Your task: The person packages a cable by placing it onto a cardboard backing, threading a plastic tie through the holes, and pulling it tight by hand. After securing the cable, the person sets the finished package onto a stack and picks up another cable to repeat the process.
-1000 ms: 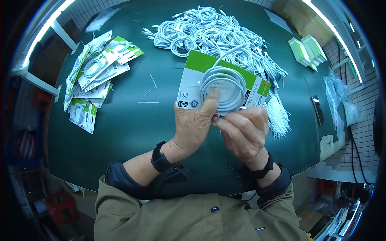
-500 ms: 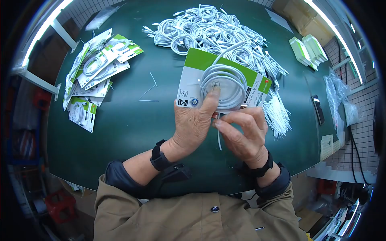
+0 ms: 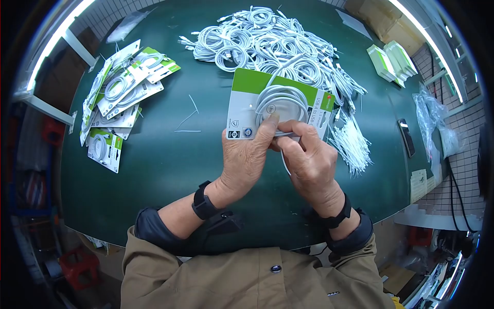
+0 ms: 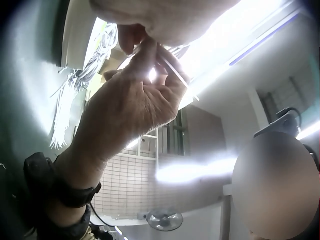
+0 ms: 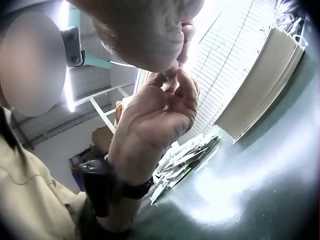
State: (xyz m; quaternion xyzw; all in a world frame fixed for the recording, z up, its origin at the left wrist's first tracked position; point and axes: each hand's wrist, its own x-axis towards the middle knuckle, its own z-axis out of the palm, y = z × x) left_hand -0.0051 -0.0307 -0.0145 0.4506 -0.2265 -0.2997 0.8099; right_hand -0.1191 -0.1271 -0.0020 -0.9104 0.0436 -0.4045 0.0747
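Note:
My left hand [image 3: 247, 157] holds a green-and-white packaging card [image 3: 240, 109] upright, its thumb pressing on the coiled white USB cable [image 3: 294, 95] lying against the card's face. One cable end sticks up past the card's top. At the coil's lower edge, my right hand [image 3: 315, 167] bends its fingers close beside the left thumb and pinches a thin white tie [image 3: 285, 165], whose tail dangles below. In the left wrist view the tie [image 4: 172, 70] crosses the right fingers. The card hides the left fingers behind it.
A heap of coiled white cables [image 3: 257, 44] covers the far middle of the green table, with a bundle of white ties [image 3: 352, 147] at its right. Carded cables [image 3: 118, 92] are piled left, loose ties [image 3: 188, 131] nearby. Folded cards [image 3: 393, 64] and a phone [image 3: 406, 138] lie right.
The tie's tail has come into view below the card. My right hand has moved up and left onto the coil's lower edge. The card has shifted slightly left and down.

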